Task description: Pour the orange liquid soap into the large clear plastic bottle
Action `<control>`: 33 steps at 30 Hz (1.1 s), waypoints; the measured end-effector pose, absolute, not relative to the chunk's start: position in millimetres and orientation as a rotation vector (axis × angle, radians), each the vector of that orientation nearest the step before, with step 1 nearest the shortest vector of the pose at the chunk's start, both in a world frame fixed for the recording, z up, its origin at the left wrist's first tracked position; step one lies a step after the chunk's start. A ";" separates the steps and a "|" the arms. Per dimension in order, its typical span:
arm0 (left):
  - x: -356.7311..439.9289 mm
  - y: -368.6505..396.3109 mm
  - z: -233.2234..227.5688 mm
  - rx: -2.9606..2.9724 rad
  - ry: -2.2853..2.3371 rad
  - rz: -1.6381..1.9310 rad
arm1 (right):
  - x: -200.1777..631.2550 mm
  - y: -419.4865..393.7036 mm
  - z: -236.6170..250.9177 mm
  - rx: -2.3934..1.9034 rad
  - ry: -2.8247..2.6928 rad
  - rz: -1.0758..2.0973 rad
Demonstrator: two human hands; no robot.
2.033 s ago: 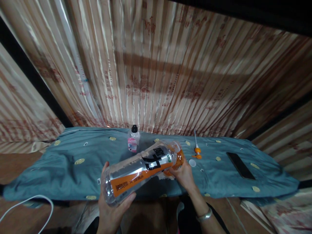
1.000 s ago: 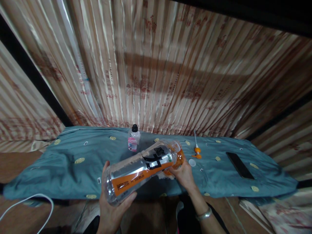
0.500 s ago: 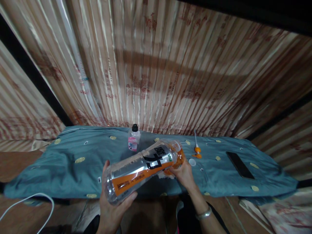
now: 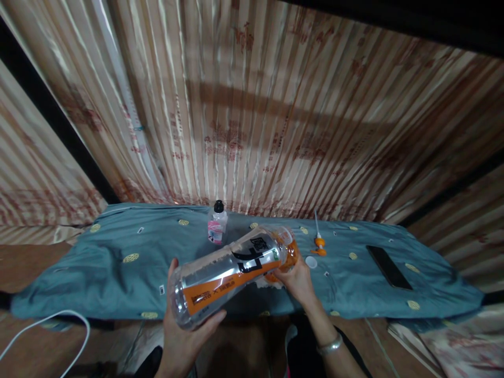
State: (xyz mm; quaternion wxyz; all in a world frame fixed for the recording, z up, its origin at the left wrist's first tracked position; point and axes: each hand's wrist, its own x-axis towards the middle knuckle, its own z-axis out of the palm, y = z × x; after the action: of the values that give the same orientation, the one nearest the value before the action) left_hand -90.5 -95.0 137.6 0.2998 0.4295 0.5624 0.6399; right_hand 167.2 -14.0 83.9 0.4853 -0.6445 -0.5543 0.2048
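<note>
Bottle [image 4: 226,275], uncapped and tilted, is gripped at its base by the left hand [image 4: 185,336]. Right hand [image 4: 297,283] fingers close around its neck. Its white cap [image 4: 311,262] lies apart on the blue cloth [image 4: 98,273].

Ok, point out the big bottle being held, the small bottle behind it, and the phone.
big bottle [image 4: 228,278], head view, on its orange label.
small bottle [image 4: 217,224], head view, on its pink label.
phone [image 4: 388,267], head view, middle of the dark screen.
</note>
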 end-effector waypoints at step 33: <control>-92.0 -95.5 134.7 1.171 1.530 1.676 | 167.3 -14.0 82.7 -1.537 -1.373 0.475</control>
State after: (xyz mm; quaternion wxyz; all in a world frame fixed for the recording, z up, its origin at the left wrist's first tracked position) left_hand -92.0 -95.5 134.7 0.2899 0.4388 0.5734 0.6282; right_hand 167.3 -14.0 82.7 0.4913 -0.6330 -0.5654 0.1957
